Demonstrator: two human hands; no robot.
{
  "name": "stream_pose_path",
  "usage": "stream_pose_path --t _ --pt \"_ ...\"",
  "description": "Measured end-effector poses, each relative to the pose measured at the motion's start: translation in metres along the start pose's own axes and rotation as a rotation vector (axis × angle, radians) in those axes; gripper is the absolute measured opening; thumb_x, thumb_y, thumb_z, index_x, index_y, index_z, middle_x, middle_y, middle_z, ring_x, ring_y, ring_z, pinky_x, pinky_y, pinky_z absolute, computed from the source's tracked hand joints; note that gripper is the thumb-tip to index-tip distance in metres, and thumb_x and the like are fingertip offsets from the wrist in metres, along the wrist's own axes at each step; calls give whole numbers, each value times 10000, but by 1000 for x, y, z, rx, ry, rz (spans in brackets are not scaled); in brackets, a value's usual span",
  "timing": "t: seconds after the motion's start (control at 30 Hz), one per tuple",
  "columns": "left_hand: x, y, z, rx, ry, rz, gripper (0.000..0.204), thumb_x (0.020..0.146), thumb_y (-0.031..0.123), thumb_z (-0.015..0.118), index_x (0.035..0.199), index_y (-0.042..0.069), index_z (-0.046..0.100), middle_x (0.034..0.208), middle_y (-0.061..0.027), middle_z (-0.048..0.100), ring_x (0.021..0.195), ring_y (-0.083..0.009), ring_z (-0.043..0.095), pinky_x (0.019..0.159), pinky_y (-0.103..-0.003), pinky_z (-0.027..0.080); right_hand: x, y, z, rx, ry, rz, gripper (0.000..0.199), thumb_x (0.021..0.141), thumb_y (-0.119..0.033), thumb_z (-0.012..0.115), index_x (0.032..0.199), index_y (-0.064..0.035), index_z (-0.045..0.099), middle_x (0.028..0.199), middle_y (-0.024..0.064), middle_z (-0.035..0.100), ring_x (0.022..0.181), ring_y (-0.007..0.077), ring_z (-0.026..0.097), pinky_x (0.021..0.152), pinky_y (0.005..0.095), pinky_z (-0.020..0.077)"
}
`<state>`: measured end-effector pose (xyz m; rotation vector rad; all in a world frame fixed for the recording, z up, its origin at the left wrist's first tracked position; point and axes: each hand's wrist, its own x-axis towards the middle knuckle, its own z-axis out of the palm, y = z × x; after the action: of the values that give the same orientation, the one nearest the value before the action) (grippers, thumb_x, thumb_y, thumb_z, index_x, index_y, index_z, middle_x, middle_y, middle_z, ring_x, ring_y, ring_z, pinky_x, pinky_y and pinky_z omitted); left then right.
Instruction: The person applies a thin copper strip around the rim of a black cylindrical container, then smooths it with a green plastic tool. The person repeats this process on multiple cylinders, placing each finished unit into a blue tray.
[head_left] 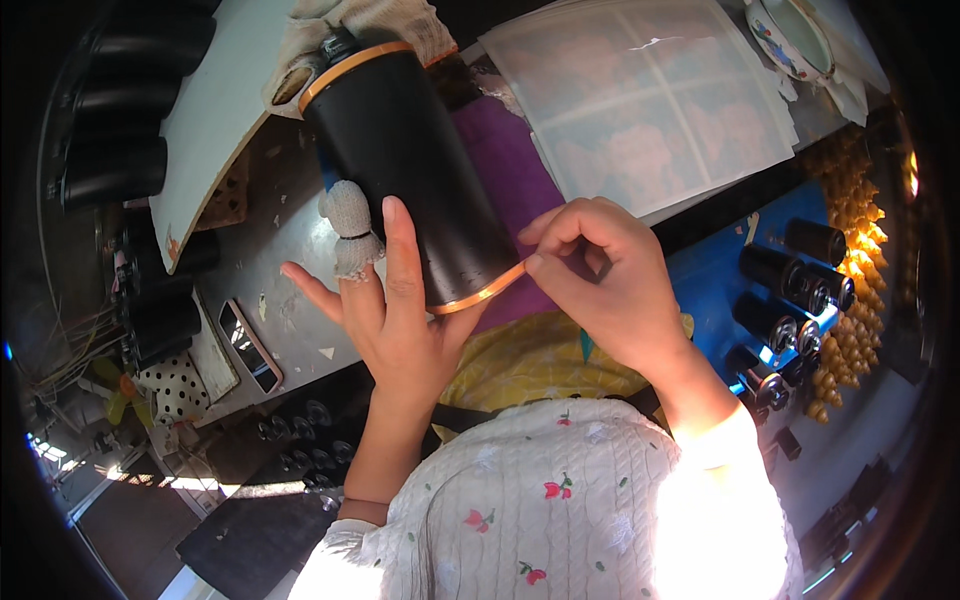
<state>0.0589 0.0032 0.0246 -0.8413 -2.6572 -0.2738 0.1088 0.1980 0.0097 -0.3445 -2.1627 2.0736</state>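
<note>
A matte black cylinder (405, 165) lies slantwise before me, with a shiny gold band (480, 290) round its near end and another gold band (355, 72) round its far end. My left hand (400, 320) holds the near end, index finger along the side and thumb partly hidden behind it. The other fingers spread out to the left. A grey cloth finger cover (350, 225), tied with a dark band, sits on one of them. At the near rim's right side, my right hand (605, 275) pinches with thumb and index finger at the gold band's edge.
Printed sheets (650, 110) lie stacked beyond the cylinder, with a purple cloth (500, 150) beside them. A phone (250, 345) rests at left. Small black cylinders (770, 265) stand on a blue surface at right, near gold pointed pieces (840, 330). Larger black cylinders (115, 170) line the far left.
</note>
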Motion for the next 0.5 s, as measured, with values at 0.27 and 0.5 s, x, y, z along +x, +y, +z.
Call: stream_pose_path --t 0.27,0.5 --pt "-2 -3 3 -44 22 -14 1079 715 478 847 1524 -53 369 1261 -116 595 942 -290 532 1195 -665 78 3 -7 2 -219 14 -116 102 772 -44 735 813 -57 643 793 38 685 755 232 616 663 348 483" --pt "-2 -6 5 -62 30 0 1078 729 510 826 1514 -70 368 1344 -134 572 958 -302 536 1200 -656 87 4 -6 2 -238 18 -131 93 772 -47 732 803 -64 647 785 28 685 746 226 614 657 348 486"
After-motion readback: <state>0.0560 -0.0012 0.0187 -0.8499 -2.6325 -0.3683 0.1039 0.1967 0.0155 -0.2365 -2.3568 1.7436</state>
